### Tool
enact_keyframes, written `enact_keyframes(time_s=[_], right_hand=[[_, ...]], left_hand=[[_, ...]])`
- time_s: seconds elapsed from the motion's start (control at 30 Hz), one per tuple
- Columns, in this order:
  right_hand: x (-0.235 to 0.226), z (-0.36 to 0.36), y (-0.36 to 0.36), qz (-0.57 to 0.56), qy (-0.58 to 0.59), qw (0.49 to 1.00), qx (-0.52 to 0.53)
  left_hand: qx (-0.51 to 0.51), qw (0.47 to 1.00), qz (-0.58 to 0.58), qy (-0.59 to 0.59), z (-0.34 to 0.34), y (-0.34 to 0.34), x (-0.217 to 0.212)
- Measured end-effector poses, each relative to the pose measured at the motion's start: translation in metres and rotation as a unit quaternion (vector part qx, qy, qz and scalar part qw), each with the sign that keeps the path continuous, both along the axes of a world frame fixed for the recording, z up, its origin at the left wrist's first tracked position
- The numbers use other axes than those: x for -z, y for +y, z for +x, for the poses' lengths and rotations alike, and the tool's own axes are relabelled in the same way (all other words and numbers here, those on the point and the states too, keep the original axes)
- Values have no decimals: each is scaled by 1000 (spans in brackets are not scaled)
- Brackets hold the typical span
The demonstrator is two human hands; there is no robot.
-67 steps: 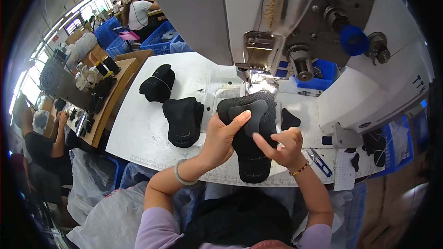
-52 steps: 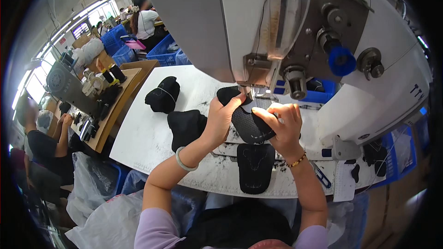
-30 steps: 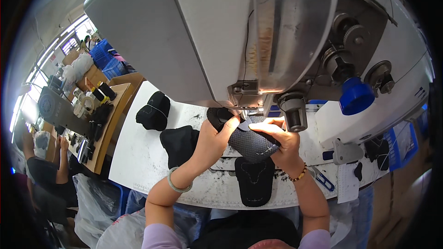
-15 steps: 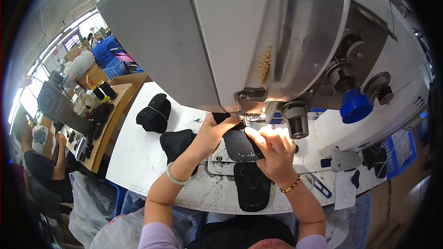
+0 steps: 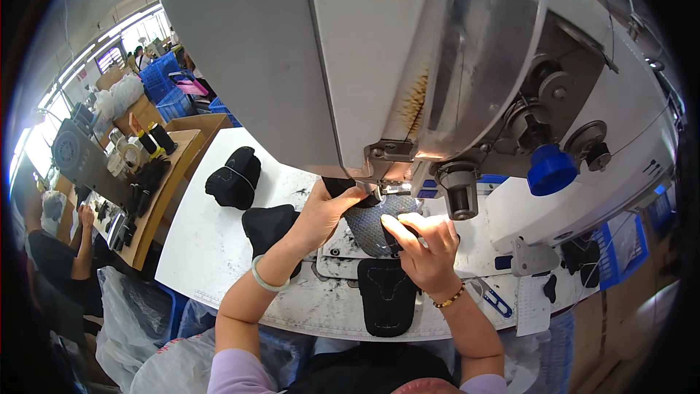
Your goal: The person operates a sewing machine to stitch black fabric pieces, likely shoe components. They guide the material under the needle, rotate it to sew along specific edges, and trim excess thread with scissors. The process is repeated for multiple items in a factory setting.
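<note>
A dark fabric piece with a grey, scaly-textured panel (image 5: 370, 230) lies under the needle area of a large white sewing machine (image 5: 255, 51). My left hand (image 5: 321, 213) pinches the piece's black part at its far left, thumb close to the presser foot (image 5: 394, 189). On the near right side, my right hand (image 5: 429, 248) has its fingers bent and closed on the panel's edge. Just below the panel, a black fabric piece with pale stitch lines (image 5: 387, 299) rests at the table's front edge. The needle tip itself is hard to make out.
Black bundles (image 5: 235, 178) and a black stack (image 5: 268, 230) sit left on the white table (image 5: 200, 248). Blue thread snips (image 5: 499, 303) and a paper strip (image 5: 534, 306) lie right. A blue basket (image 5: 625, 248) stands far right. Another person's arm (image 5: 84, 244) is at a machine on the left.
The textured panel has turned a little and shows more of its surface. My right hand has slid slightly down and left along its edge; my left hand keeps its pinch. The whole view has shifted slightly.
</note>
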State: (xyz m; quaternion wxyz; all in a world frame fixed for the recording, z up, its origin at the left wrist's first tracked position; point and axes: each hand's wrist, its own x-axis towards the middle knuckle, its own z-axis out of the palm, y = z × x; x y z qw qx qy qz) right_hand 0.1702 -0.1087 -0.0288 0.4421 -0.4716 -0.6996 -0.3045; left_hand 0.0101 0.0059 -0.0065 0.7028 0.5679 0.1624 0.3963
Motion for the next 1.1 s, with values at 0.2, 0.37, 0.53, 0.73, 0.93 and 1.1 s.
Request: enact_keyframes(time_s=[0.2,0.37,0.53,0.73,0.93,1.1], right_hand=[[-3,0,1,-8,12,1000,-2],[0,1,1,-11,15,1000,10],[-7,-5,-3,-9,-4,999,45],[-9,-12,-3,3,-22,998,56],[-10,-11,-2,6,-16,999,39],[-13,-20,-3,-3,11,998,62]], left_hand=[[-25,999,29,1,3,0,3],[-39,996,78,17,4,-2,2],[-77,993,86,36,4,-7,0],[-137,979,139,59,6,-19,-7],[-155,974,150,73,6,-25,-9],[-172,977,120,50,9,-29,-5]])
